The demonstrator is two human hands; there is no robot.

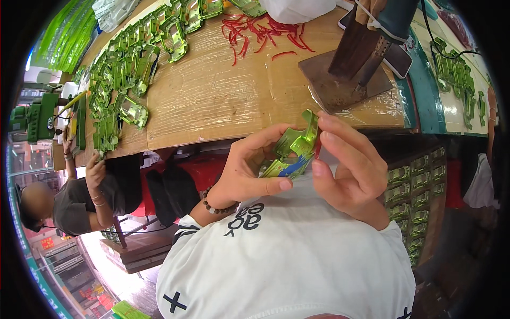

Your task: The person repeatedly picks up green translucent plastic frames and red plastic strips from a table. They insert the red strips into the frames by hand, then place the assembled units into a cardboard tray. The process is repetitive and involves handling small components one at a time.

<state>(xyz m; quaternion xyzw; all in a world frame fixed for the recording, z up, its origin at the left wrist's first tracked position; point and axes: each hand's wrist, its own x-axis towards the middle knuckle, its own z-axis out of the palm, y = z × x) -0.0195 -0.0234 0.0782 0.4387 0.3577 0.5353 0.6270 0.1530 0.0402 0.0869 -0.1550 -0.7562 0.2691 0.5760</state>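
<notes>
My left hand (234, 170) is closed around a shiny green plastic toy car body shell (304, 142) with a blue patch on its side. The shell is tilted and held off the table, in front of my chest. At its right side is my right hand (353, 170), fingers bent. A thin red plastic strip (317, 148) lies between its fingertips and the shell's edge. Whether the strip is seated in the shell cannot be made out. Beyond my hands, a loose pile of similar red strips (265, 31) lies on the wooden table (223, 95).
Many green shells (119, 74) cover the table's left side. A metal-based stand (345, 80) rises at the right, with a phone (398, 59) beside it. More shells fill a rack (417, 196) at lower right. Another person (79, 204) sits at the left by a green machine (40, 117).
</notes>
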